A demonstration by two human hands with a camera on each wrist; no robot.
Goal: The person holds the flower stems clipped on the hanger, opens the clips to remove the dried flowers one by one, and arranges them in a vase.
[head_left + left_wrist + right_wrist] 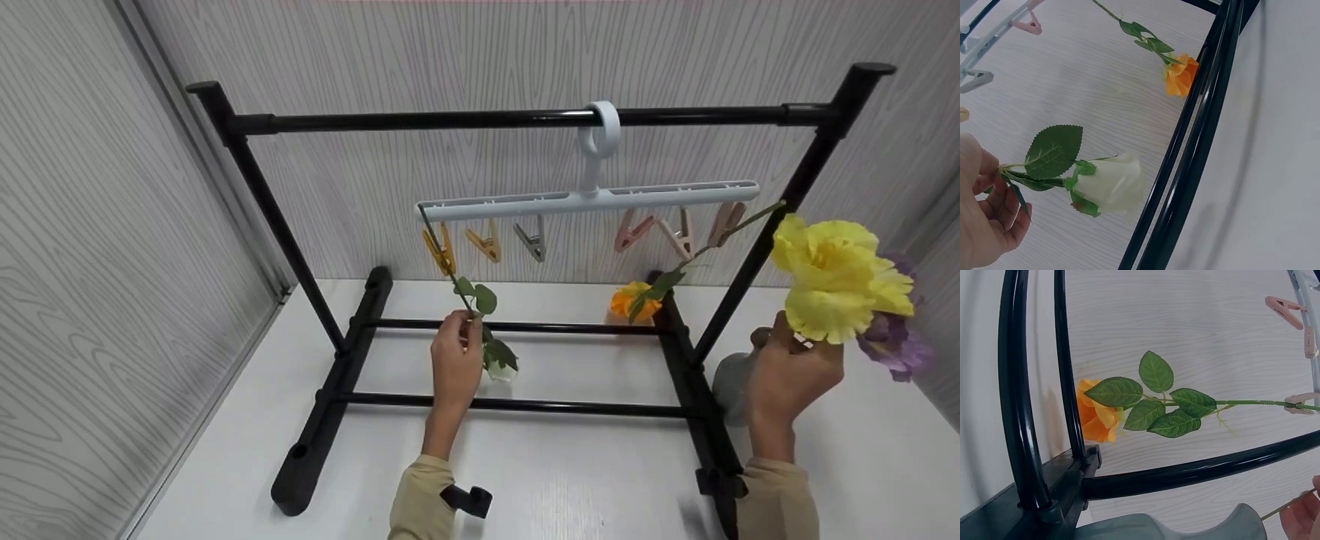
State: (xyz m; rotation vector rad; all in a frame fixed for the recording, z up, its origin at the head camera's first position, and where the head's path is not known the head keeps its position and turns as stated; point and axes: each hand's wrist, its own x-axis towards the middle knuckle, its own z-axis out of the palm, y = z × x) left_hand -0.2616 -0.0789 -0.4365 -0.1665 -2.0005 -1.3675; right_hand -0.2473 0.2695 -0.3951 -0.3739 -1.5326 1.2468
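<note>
My left hand (456, 356) pinches the leafy stem of a white rose (1112, 183), which hangs head down. The upper stem runs up to an orange clothespin (440, 249) at the left end of a pale blue clip hanger (517, 206). My right hand (795, 382), just below a yellow flower (832, 262), pinches a thin flower stem (1283, 506) that comes out of a grey-blue vase (1129, 527). Purple flowers (896, 345) show behind the yellow one. An orange flower (1095, 413) hangs upside down from a pinkish clothespin (726, 223) at the hanger's right end.
The hanger hooks over the top bar (420, 120) of a black rack standing on a white table (570, 465). Between the end clips hang a yellow clothespin (486, 241), a grey one (532, 240) and pink ones. Two low crossbars join the rack's feet, and the vase stands beside the right foot.
</note>
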